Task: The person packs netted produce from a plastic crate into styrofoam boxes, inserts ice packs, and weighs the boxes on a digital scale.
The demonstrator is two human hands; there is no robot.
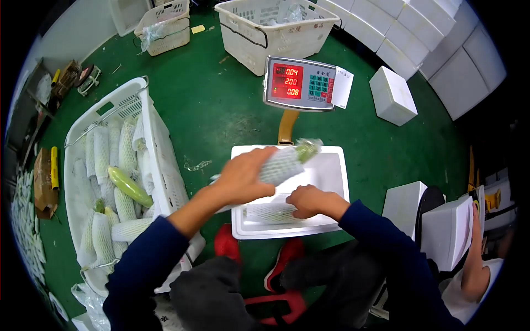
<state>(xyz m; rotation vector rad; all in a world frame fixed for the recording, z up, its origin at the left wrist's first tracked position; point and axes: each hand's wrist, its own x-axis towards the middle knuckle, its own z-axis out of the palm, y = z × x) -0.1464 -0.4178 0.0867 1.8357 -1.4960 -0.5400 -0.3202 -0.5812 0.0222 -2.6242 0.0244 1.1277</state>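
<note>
My left hand [247,175] is wrapped round a long green vegetable in a white foam net [283,166], held tilted above a white foam box [337,160]. A clear wrap covers the vegetable's right tip. Down in the box, my right hand [311,201] has its fingers curled on the right end of a second netted vegetable [270,213], lying along the near wall. Below and behind the box's far edge stands a scale's yellow post [287,126]. Its display [298,83] shows red digits reading 0.04, 2.00 and 0.08.
At my left, a white crate [160,132] holds many netted vegetables and a bare green one [130,186]. Another crate [237,41] stands beyond the scale. White foam boxes [393,95] are at the right, where another person's arm [475,265] shows.
</note>
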